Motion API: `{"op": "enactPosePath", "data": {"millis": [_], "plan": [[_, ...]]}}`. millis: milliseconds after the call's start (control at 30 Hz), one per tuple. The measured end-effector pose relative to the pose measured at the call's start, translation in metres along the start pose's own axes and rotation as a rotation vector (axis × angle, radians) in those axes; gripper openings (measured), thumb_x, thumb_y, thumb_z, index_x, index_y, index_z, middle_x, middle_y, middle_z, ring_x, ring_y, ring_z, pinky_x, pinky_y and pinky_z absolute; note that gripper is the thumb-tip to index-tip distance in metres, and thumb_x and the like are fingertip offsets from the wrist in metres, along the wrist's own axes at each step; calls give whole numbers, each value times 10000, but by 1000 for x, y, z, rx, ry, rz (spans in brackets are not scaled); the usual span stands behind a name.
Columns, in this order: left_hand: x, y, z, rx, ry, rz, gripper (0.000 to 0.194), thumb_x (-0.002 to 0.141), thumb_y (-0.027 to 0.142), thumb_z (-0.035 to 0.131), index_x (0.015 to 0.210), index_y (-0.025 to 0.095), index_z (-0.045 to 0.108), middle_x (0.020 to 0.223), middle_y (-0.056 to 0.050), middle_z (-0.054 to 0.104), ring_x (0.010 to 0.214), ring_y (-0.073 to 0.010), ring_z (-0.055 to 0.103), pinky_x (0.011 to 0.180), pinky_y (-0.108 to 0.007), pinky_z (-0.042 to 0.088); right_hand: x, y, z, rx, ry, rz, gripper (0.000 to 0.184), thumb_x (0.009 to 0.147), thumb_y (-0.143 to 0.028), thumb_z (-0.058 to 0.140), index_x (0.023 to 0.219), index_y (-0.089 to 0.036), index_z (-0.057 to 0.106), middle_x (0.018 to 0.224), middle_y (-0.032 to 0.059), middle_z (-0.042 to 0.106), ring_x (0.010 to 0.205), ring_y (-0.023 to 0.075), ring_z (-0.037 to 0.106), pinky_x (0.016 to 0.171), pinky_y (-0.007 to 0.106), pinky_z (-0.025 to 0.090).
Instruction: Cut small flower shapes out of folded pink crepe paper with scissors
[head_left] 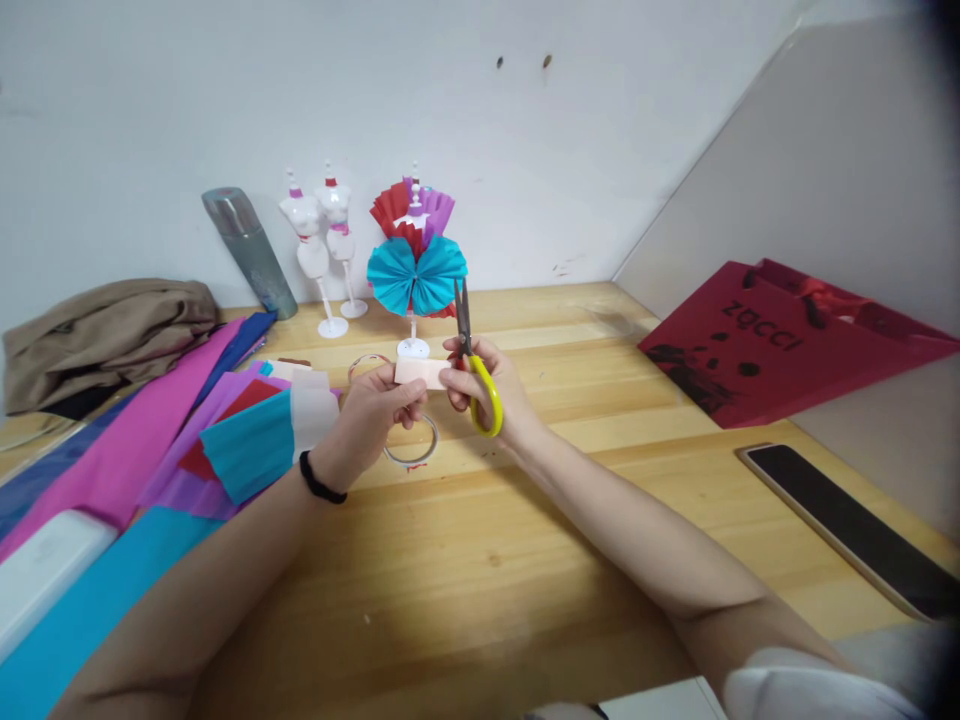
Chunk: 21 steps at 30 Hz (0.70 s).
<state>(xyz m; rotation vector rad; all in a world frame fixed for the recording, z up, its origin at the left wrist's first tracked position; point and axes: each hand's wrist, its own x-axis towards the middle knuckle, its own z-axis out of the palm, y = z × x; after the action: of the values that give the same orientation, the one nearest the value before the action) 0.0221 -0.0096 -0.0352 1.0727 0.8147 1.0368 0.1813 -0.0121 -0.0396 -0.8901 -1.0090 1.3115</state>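
Note:
A small pale pink strip of paper (421,374) is stretched between my two hands, above the table. My left hand (364,415) pinches its left end between thumb and fingers. With thumb and fingers my right hand (506,385) grips the strip's right end, and it also holds yellow-handled scissors (487,400) whose blades point up and away. Just beyond the hands stands a white mannequin stand (413,348), dressed with a pleated blue paper bow (416,275) and red and purple pleated paper (439,212). Under my hands lies a roll of tape (411,461).
Two bare white mannequins (307,245) stand behind, near a grey flask (251,250) leaning on the wall. Coloured paper sheets (251,445) and brown cloth (112,335) cover the left side. A red bag (750,345) and a phone (847,520) lie at right.

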Motion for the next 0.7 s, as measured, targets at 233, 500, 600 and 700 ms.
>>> {"op": "enactPosePath", "data": {"millis": [233, 500, 600, 700], "plan": [[0, -1, -2, -91, -19, -33, 267, 642, 291, 824, 697, 136, 614, 618, 5, 624, 478, -57, 524, 430, -165, 358, 0, 2, -1, -2, -23, 24, 467, 559, -252, 842, 944, -198, 584, 655, -95, 536, 412, 37, 472, 382, 182, 335], [1, -4, -2, -4, 263, 54, 364, 632, 322, 833, 871, 149, 620, 703, 0, 663, 504, -78, 566, 436, -182, 403, 3, 4, 0, -23, 52, -25, 472, 516, -252, 852, 901, -210, 583, 635, -98, 522, 430, 44, 431, 405, 203, 316], [-1, -5, 0, 30, 306, 104, 293, 677, 348, 803, 780, 141, 622, 670, 0, 645, 507, -74, 561, 433, -171, 403, 2, 3, 2, -26, 39, -51, 452, 506, -224, 846, 876, -215, 588, 629, -91, 507, 497, 59, 433, 448, 210, 319], [-4, -6, 4, 67, 237, 100, 327, 750, 447, 751, 784, 136, 655, 706, -26, 667, 550, -96, 603, 455, -179, 439, -1, 2, 5, -57, 16, -64, 435, 511, -212, 840, 868, -220, 592, 638, -74, 501, 572, 85, 458, 482, 217, 328]]}}
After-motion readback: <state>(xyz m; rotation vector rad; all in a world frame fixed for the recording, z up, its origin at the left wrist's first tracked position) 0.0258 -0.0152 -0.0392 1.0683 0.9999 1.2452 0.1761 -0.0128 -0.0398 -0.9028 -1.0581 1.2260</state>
